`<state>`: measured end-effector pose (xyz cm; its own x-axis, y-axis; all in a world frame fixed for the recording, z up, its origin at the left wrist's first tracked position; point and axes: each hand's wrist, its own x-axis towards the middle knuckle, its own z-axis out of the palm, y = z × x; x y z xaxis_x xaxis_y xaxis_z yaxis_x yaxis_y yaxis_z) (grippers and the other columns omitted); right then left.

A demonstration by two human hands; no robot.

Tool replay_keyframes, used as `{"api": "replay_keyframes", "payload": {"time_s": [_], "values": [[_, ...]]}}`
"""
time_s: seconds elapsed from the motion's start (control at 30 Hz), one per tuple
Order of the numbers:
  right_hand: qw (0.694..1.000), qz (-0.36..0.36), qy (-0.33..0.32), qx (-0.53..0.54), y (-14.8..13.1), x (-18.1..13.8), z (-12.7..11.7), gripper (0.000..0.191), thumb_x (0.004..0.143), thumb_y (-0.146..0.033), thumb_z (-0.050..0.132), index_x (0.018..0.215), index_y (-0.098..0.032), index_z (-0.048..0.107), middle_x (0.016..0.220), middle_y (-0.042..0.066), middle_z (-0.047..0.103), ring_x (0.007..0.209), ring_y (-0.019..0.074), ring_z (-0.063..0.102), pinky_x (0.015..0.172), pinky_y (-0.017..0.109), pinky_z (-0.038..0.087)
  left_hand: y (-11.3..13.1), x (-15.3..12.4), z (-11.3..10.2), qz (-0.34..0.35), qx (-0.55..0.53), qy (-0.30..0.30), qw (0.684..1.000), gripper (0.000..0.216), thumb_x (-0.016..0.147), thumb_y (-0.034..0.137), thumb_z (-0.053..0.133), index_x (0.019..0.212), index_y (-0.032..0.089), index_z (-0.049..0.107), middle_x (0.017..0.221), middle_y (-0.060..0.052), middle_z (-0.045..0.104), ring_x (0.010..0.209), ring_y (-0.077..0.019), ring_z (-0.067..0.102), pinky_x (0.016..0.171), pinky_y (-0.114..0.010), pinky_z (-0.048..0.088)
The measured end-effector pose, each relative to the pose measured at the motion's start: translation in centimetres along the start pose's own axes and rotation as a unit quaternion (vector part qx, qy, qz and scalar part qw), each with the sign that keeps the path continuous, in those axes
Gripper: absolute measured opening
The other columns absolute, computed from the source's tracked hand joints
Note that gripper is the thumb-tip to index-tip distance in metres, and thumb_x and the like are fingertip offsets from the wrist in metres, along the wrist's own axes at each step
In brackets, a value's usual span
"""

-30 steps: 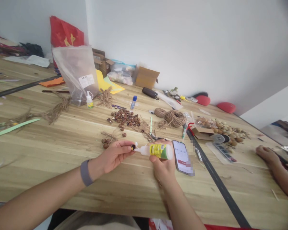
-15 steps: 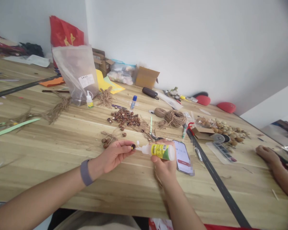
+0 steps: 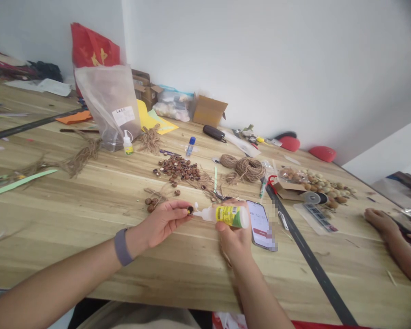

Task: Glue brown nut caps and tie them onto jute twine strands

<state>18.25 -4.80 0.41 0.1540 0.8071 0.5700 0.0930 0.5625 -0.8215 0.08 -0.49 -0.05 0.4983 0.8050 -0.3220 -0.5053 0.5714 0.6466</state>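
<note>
Between thumb and fingertips, my left hand (image 3: 167,222) pinches a small brown nut shell (image 3: 190,210) with its dark hollow facing right. My right hand (image 3: 235,235) is wrapped round a glue bottle (image 3: 230,216) with a yellow and green label, tilted sideways. The bottle's white nozzle points left and its tip is at the shell's opening; whether glue is flowing is too small to tell. Just beyond my left hand lie a few whole brown nuts (image 3: 151,202) with twine. Farther back is a pile of nut shells (image 3: 180,168).
A phone (image 3: 261,226) lies right of my right hand, with scissors (image 3: 222,196) behind it. Twine balls (image 3: 250,169), a glue stick (image 3: 190,147), a second glue bottle (image 3: 128,142) and a mesh bag (image 3: 106,100) stand farther back. Another person's hand (image 3: 382,220) rests at the right.
Hardly anything differs. The glue bottle's rear end has turned very slightly, its nozzle staying at the nut shell; my left hand holds the same place.
</note>
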Motion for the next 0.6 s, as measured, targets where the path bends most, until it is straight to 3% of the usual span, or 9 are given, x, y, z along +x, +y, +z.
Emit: {"api": "replay_keyframes", "payload": {"time_s": [0.6], "values": [[1.000, -0.002, -0.010, -0.011, -0.18, 0.07, 0.05, 0.039, 0.071, -0.051, 0.075, 0.088, -0.024, 0.052, 0.086, 0.001, 0.060, 0.082, 0.0182, 0.055, 0.075, 0.033, 0.043, -0.10, 0.10, -0.19, -0.002, 0.004, -0.009, 1.000, 0.018, 0.072, 0.001, 0.072, 0.085, 0.013, 0.066, 0.080, -0.002, 0.072, 0.069, -0.0086, 0.069, 0.078, -0.018, 0.055]]}}
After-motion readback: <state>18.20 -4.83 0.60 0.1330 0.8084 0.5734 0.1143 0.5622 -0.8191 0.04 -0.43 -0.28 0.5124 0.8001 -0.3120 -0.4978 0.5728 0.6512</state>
